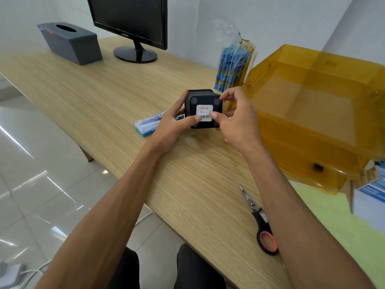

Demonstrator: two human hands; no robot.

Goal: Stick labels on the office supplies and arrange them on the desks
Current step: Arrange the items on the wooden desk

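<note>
Starting nearest me: pink-handled scissors point(263, 223) lie flat on the wooden desk point(100, 90) by the right forearm, blades closed, touched by neither hand.

Mid-desk, both hands hold the black container point(203, 101) just above the desk, its base tipped toward the camera so that the four round feet show.
- Left hand point(173, 126): fingers wrapped round the left side, thumb pressed on the lower left corner of the white barcode label point(204, 112).
- Right hand point(236, 119): fingers curled over the right side and top corner, thumb on the label's lower right edge.

The label sits about centred on the base. It looks flat; I cannot tell whether every edge is stuck down.

Step in hand, my reading: pressing the label home, with placement done.

Just behind the left hand lies a blue pencil case point(149, 125), barcode sticker on its lid. Behind the container stands a bagged pack of blue pens point(233, 65); to the right, an amber plastic drawer unit point(312, 113). Farthest back: monitor point(129, 19) and grey tissue box point(70, 42).

Next move calls for: one firm rub across the label, turning the container base-down, then setting it on open desk.
</note>
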